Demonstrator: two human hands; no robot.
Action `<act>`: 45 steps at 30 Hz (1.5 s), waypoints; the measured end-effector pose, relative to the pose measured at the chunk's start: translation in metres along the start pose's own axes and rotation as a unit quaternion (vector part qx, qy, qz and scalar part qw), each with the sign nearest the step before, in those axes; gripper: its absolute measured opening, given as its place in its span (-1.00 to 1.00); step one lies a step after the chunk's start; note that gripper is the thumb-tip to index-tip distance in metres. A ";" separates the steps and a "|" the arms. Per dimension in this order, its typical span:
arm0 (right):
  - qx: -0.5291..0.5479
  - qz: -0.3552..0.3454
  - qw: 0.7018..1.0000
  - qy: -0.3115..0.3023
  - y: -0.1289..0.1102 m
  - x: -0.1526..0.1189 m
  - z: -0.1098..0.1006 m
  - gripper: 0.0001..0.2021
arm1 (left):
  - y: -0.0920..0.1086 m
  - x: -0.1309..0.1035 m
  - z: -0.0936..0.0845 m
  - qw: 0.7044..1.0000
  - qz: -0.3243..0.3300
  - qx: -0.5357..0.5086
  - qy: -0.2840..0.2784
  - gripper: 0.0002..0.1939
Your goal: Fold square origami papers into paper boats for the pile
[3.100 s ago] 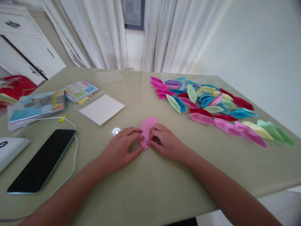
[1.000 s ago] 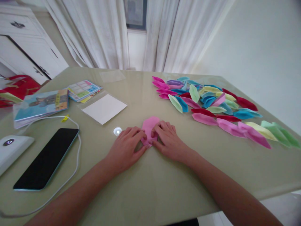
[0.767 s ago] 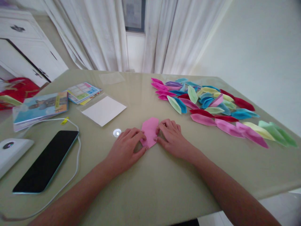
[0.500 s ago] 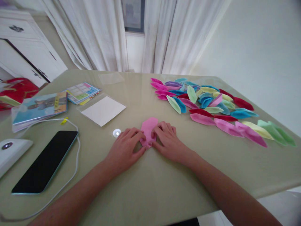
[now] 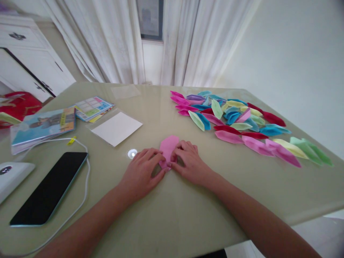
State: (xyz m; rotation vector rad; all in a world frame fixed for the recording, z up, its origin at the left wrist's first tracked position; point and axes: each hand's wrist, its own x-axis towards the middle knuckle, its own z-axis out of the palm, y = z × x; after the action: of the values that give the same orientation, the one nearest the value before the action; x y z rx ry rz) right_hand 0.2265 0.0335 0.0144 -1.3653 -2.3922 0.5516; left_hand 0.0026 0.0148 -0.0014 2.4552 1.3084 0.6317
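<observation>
A small pink paper [image 5: 168,145] with angled corners lies on the table [image 5: 172,222] between my hands. My left hand [image 5: 146,168] grips its lower left edge, thumb and fingertips at the paper's near end. On the other side, my right hand [image 5: 188,159] pinches the lower right edge, its fingers curled over the border. Both thumbs are close together at the near tip. Part of the paper is covered by my fingers. Several folded paper pieces [image 5: 232,116] in pink, blue, green, yellow, red and purple lie in rows at the right back.
On the left are a black phone [image 5: 51,188], a white cable [image 5: 87,179], a white device [image 5: 14,175], a booklet [image 5: 45,123] and colourful cards [image 5: 94,107]. A white sheet [image 5: 116,129] and a round shiny spot [image 5: 132,153] lie nearer my left hand.
The view has shifted slightly. My right fingers have drawn in a little at the paper's lower right edge; both hands stay on the pink paper.
</observation>
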 end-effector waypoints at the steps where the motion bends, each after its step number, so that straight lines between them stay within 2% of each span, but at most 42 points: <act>1: 0.005 0.002 1.000 -0.006 0.000 0.001 0.000 -0.82 | 0.000 0.000 0.000 1.000 -0.001 0.002 0.000 -0.81; 9: -0.028 0.025 0.999 -0.035 -0.001 -0.001 -0.004 -0.88 | -0.001 0.001 0.001 1.000 -0.010 -0.001 -0.005 -0.81; 14: -0.066 0.038 0.997 -0.016 0.010 -0.005 -0.010 -0.90 | -0.001 0.001 0.000 1.000 -0.017 -0.007 -0.012 -0.83; 17: -0.054 0.033 0.998 0.020 0.020 -0.004 -0.017 -0.95 | -0.009 0.001 -0.005 0.999 0.011 -0.023 -0.021 -0.80; 19: -0.013 0.008 0.998 0.057 0.025 -0.002 -0.022 -0.90 | -0.020 0.001 -0.009 0.998 0.047 -0.032 -0.036 -0.74; 21: 0.028 -0.040 0.997 0.068 0.029 0.000 -0.026 -0.83 | -0.033 0.002 -0.014 0.996 0.075 -0.031 -0.048 -0.67; 24: 0.049 -0.104 0.993 0.018 0.029 0.001 -0.028 -0.79 | -0.049 0.003 -0.019 0.997 0.077 -0.007 -0.030 -0.57; 26: 0.050 -0.116 0.992 -0.014 0.027 0.001 -0.026 -0.78 | -0.052 0.003 -0.020 0.997 0.069 0.022 -0.007 -0.52; 30: 0.067 -0.107 0.992 -0.029 0.020 0.000 -0.022 -0.70 | -0.037 0.002 -0.019 0.994 0.092 0.051 0.042 -0.58; 35: 0.078 -0.113 0.990 -0.037 0.015 -0.001 -0.018 -0.68 | -0.018 0.000 -0.009 0.988 0.147 0.040 -0.001 -0.74; 42: 0.092 -0.124 0.986 -0.058 0.012 -0.002 -0.025 -0.70 | -0.020 0.001 -0.005 0.979 0.165 0.118 -0.018 -0.80; 45: 0.091 -0.138 0.984 -0.066 0.012 -0.002 -0.025 -0.71 | -0.019 0.001 -0.005 0.981 0.145 0.129 -0.009 -0.80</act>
State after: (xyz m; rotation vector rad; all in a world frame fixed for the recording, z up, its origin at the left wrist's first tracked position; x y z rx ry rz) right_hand 0.2486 0.0415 0.0302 -0.9288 -2.5061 0.7800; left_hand -0.0130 0.0262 -0.0052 2.8886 1.0935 0.5301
